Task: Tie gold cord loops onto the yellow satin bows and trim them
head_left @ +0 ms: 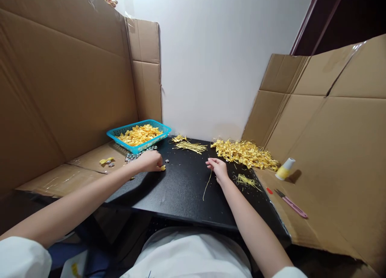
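Above the left part of the black table, my left hand (150, 161) is closed, its fingers pinching a small yellow ribbon bow (163, 167) that is partly hidden. A single silver bead-like piece (167, 161) lies just beyond those fingers. More of these silver pieces (132, 156) are heaped beside my left wrist. To the right, my right hand (218, 169) pinches one end of a thin yellow string (206, 188), and the rest dangles toward the table's front edge. Past the hands lies a bundle of straight yellow strings (191, 147).
A blue basket (138, 150) of yellow bows stands back left. At back right is a heap of yellow bows with strings (245, 153), near thread scraps (245, 180). A thread cone (285, 169) and pink-handled thread snips (292, 204) rest on cardboard. Cardboard walls (72, 73) flank both sides.
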Action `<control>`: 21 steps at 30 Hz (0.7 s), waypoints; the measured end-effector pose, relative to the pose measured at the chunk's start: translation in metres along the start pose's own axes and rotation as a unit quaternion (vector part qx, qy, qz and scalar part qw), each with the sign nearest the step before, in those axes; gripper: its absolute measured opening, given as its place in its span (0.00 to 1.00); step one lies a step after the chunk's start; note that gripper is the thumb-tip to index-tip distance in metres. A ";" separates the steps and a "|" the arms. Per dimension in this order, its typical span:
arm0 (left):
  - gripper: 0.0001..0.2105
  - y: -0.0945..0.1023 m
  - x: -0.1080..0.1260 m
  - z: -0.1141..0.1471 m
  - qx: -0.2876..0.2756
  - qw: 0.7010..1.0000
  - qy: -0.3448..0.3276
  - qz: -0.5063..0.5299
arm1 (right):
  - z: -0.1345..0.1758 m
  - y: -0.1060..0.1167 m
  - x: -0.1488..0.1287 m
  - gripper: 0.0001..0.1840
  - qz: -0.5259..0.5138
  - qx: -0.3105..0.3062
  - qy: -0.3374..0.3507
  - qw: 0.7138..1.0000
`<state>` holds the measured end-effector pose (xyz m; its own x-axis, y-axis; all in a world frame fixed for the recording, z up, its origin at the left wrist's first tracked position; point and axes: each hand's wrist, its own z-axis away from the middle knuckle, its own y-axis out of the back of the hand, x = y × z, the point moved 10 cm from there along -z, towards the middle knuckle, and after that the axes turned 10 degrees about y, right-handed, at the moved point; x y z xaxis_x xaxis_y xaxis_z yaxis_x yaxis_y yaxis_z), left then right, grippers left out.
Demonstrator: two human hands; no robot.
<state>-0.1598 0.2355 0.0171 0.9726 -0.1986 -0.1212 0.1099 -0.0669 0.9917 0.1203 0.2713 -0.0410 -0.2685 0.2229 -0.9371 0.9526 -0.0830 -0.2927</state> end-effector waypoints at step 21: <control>0.20 -0.023 0.055 -0.043 -0.009 0.963 0.180 0.202 | 0.004 -0.019 0.011 0.17 0.011 -0.067 -0.019 0.997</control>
<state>-0.0996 0.2683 -0.0107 0.9442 0.1473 0.2947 -0.2923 -0.0386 0.9556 0.0990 0.2715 -0.0467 -0.2501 0.1850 -0.9504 0.9682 0.0441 -0.2462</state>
